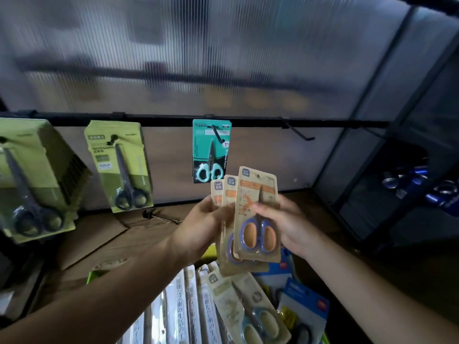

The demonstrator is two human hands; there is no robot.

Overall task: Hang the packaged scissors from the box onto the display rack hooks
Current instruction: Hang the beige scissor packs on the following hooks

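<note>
My left hand (202, 225) grips a small fan of beige scissor packs (227, 194) from behind. The front beige pack (257, 194), with blue-and-orange handled scissors, is pinched by my right hand (289, 219) at its middle. Both hands are raised in front of the black rail (248, 122) of the display rack. An empty hook (299, 134) sticks out of the rail up and to the right of the packs. A teal scissor pack (211, 150) hangs on the hook just above my hands. The box (223, 306) below holds more packs.
Green scissor packs (119, 165) hang on a hook to the left, with a thick stack of green packs (34, 180) further left. Flattened cardboard (104, 234) lies behind the box. A dark shelf (409, 189) with blue items stands at the right.
</note>
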